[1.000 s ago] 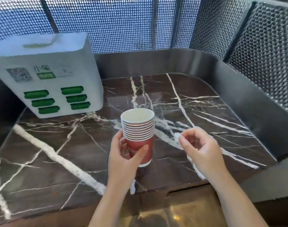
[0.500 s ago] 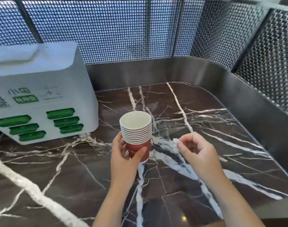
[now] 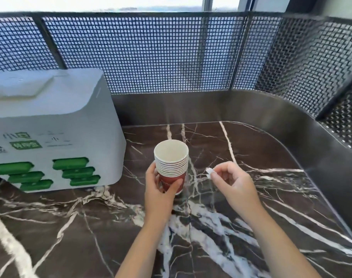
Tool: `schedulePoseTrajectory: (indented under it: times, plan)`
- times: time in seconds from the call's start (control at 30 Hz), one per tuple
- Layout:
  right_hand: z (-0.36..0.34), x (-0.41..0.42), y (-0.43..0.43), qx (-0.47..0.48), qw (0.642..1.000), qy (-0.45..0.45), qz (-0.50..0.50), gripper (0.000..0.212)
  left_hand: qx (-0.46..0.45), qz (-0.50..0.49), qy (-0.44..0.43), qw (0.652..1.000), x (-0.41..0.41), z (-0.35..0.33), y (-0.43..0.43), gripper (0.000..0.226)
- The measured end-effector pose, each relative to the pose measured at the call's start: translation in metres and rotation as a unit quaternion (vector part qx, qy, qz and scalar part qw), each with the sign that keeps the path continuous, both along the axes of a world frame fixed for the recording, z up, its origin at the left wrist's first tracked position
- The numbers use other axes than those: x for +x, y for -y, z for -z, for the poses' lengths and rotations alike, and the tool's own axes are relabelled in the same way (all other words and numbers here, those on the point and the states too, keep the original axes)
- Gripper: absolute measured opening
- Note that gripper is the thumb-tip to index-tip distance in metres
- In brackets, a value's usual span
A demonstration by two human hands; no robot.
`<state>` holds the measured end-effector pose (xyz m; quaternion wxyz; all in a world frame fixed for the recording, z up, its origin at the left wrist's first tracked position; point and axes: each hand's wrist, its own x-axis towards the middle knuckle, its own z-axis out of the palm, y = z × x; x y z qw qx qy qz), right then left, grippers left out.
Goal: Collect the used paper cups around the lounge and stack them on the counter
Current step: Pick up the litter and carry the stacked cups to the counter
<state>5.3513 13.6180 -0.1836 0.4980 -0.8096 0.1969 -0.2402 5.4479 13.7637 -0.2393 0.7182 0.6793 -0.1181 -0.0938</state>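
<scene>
A stack of several red paper cups with white rims stands upright on the dark marble counter, its open top empty. My left hand grips the lowest cup, fingers on its left and thumb across its front. To the right of the stack, my right hand hovers above the counter with curled fingers, pinching a small white scrap between thumb and forefinger.
A white power-bank rental box with green slots stands on the counter at the left. A curved metal rim walls the counter at the back and right, with a wire mesh screen above it.
The view has moved in closer over the counter. Both hands and the cup stack sit farther in from the front edge; the grips look unchanged.
</scene>
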Motion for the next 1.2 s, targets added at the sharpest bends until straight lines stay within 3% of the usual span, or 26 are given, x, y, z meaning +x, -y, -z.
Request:
schedulePoseTrajectory:
  times: [0.37, 0.57, 1.2]
  plan:
    - [0.028, 0.082, 0.052, 0.01, 1.0, 0.006, 0.008, 0.01, 0.029, -0.039, 0.002, 0.999, 0.066, 0.014, 0.058, 0.072]
    - [0.038, 0.116, 0.073, 0.028, 0.999, 0.015, 0.027, 0.011, 0.0, -0.061, 0.014, 0.998, 0.1, 0.021, 0.089, 0.07]
    - [0.056, 0.159, 0.098, 0.052, 0.996, 0.036, 0.059, 0.011, 0.013, -0.11, 0.04, 0.993, 0.161, 0.026, 0.139, 0.071]
